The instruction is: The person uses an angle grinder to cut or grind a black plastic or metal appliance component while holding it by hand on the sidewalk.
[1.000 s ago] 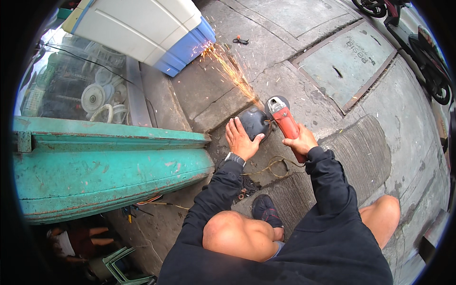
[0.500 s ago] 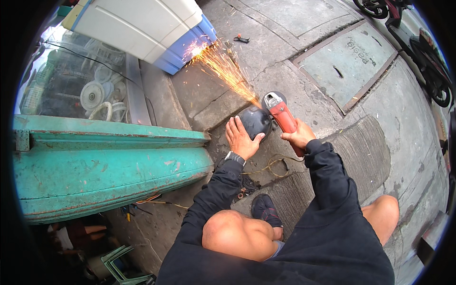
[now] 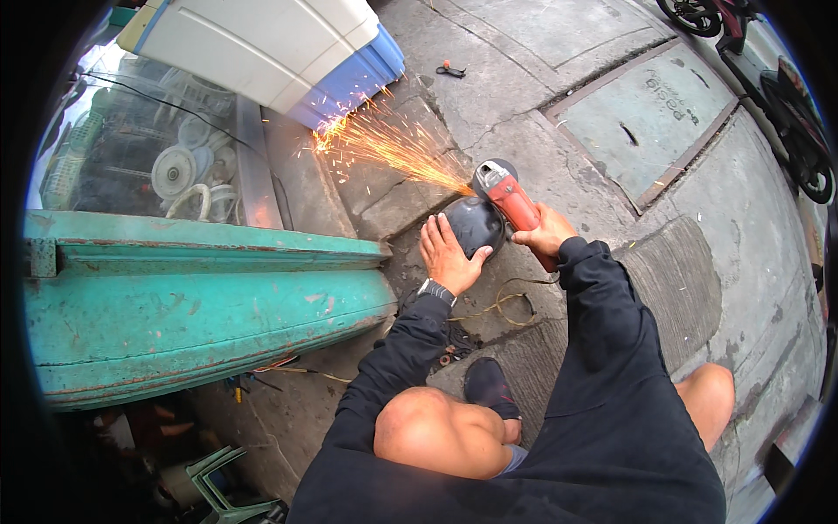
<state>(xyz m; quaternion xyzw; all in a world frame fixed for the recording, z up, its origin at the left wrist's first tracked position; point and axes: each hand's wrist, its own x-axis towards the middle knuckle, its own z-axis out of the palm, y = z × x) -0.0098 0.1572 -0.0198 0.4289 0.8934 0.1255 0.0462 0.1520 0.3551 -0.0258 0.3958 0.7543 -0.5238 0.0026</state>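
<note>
Your left hand [image 3: 451,262] has fingers spread on the black dome [image 3: 472,224], right hand [image 3: 548,231] curled round the grinder [image 3: 515,205]; far-left box's [image 3: 262,54] in the sparks' [image 3: 397,155] way.

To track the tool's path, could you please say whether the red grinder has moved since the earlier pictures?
Yes; the red grinder has shifted left and slightly forward, relative to the framed pavement cover.
</note>
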